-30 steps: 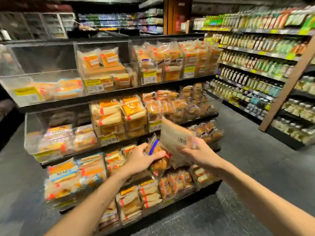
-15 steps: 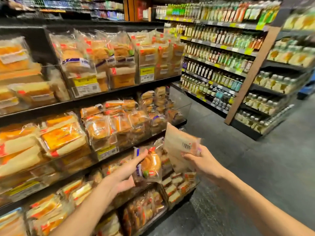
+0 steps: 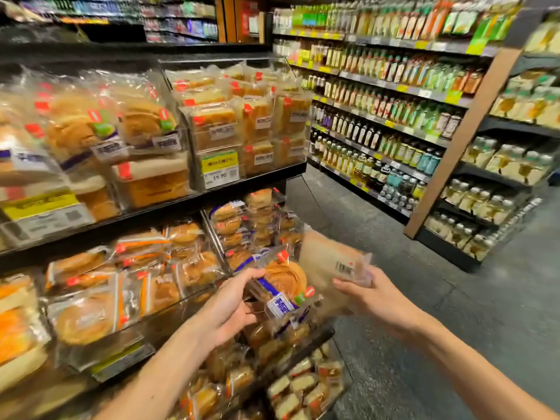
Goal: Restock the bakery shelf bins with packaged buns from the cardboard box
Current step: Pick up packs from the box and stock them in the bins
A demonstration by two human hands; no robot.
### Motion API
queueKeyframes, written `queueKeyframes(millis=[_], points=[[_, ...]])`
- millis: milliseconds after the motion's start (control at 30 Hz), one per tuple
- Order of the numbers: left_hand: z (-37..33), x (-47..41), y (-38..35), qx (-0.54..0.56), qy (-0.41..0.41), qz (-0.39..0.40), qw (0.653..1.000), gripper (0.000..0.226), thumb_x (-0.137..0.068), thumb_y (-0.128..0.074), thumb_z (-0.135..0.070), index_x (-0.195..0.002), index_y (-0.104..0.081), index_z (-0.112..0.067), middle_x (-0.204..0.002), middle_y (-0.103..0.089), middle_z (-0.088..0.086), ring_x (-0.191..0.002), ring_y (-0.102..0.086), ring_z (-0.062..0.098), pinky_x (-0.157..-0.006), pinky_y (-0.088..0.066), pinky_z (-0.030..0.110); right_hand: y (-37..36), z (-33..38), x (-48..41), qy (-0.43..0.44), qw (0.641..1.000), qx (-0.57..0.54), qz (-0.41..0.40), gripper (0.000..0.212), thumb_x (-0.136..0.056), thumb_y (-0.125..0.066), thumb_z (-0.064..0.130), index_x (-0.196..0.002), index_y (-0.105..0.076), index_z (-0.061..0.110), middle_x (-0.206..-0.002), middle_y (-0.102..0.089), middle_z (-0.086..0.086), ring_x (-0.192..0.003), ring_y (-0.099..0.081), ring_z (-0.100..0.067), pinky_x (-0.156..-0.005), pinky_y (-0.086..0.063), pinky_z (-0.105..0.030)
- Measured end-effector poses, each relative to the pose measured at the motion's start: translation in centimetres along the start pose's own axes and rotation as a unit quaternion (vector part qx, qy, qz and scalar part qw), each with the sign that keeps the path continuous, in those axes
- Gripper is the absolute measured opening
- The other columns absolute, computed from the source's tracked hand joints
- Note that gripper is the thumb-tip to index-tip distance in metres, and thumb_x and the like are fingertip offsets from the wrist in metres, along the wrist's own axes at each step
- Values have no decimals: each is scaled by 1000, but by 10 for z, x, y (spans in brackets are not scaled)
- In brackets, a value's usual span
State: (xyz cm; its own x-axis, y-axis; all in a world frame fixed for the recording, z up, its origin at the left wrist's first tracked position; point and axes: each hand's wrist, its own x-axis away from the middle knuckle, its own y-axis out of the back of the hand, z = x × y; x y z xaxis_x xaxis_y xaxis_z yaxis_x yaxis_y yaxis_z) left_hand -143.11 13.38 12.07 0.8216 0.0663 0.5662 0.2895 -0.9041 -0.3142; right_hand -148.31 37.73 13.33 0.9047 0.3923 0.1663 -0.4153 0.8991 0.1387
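Head view: the clear bins (image 3: 194,177) on every tier of the bakery shelf (image 3: 257,177) hold stacked packaged breads and buns. In front of the shelf's middle tier, the left hand (image 3: 225,310) grips a packaged bun (image 3: 285,283), fingers curled round its edge. Just to its right, the right hand (image 3: 375,298) pinches a pale barcoded pack (image 3: 330,262). Since half a second ago, the shelf looms closer and the bun has tipped flatter.

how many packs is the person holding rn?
2. A clear bun pack gripped in the left hand; a pale barcoded pack in the right hand. Another stacked behind could be hidden.
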Motion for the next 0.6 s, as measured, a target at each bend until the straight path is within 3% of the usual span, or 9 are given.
queueKeyframes(millis=[100,167,233,300,367,433,533,600], points=[[-13,-31,-23,69,-7,-17,997,31,-93,-63,-26,-116,-61,-5,-115,-70,22,-106,-68,37,-86,-55,50,46,8,-40,3,1000,-9,8,23,-96,-59,9,-117,-65,15,-110,-75,-3,-96,-73,-17,-69,-59,-29],[-23,-58,-44,111,-12,-48,993,29,-91,-65,-26,-112,-63,-6,-105,-73,19,-100,-69,34,-86,-53,45,78,14,-72,5,1000,-18,-2,19,-94,-61,9,-112,-66,15,-107,-76,-3,-91,-74,-15,-70,-61,-32],[-31,-89,-66,110,-23,-75,991,25,-91,-66,-30,-104,-67,-8,-87,-76,10,-86,-68,24,-73,-50,33,108,17,-103,19,999,-27,-2,18,-92,-63,10,-109,-65,14,-104,-76,-4,-89,-74,-16,-70,-62,-36],[-36,-122,-93,121,-27,-109,986,21,-94,-64,-31,-92,-67,-10,-68,-72,5,-68,-61,19,-57,-44,27,137,19,-135,33,999,-35,24,20,-92,-62,9,-112,-64,13,-101,-77,-2,-84,-75,-17,-62,-60,-28],[-43,-155,-121,176,-23,-141,974,24,-97,-60,-28,-81,-64,-11,-58,-67,5,-58,-55,18,-49,-38,26,161,24,-164,40,998,-27,41,16,-93,-60,6,-107,-64,12,-87,-78,6,-71,-74,-10,-54,-56,-20],[-48,-188,-137,222,-20,-175,959,30,-99,-57,-27,-75,-61,-9,-51,-63,5,-51,-55,18,-41,-41,22,178,26,-190,33,998,-14,53,12,-95,-58,4,-102,-66,11,-78,-77,4,-61,-71,-5,-51,-55,-17],[-60,-222,-153,267,-40,-197,943,31,-100,-55,-28,-77,-58,-8,-52,-61,6,-61,-51,17,-36,-45,18,200,28,-225,22,995,-10,95,16,-96,-57,6,-109,-66,7,-84,-78,-6,-67,-73,-13,-58,-58,-25],[-68,-236,-156,306,-43,-217,926,33,-101,-53,-28,-80,-57,-3,-68,-61,12,-67,-53,19,-36,-48,20,210,26,-242,12,994,-17,111,18,-96,-58,7,-112,-65,5,-86,-78,-7,-71,-74,-17,-62,-59,-29]])
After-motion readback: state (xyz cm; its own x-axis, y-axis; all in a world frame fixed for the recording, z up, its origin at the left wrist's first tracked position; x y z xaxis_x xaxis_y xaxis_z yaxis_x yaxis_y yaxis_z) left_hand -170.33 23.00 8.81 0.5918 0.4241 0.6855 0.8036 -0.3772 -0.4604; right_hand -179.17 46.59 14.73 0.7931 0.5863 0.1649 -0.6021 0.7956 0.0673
